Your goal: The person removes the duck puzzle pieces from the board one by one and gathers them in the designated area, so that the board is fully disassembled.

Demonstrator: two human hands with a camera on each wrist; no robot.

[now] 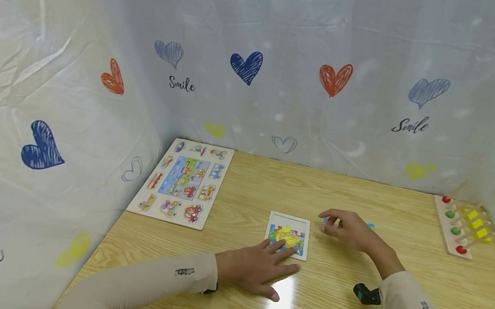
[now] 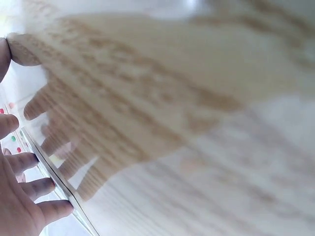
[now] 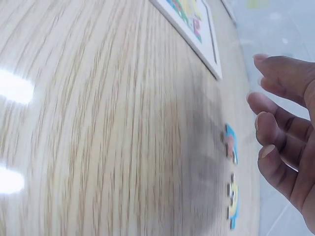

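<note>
I see pale cloth walls (image 1: 293,29) with hearts around a shiny wooden table (image 1: 251,192). A big board with cars (image 1: 184,182) lies at the back left. The left hand (image 1: 256,270) is spread wide, fingertips touching the near part of the small puzzle (image 1: 283,221). The right hand (image 1: 352,230) hangs beside it, fingers loosely bent, holding nothing I can see. The puzzle lies flat mid-table; two little loose pieces (image 3: 231,143) lie by the right hand.
</note>
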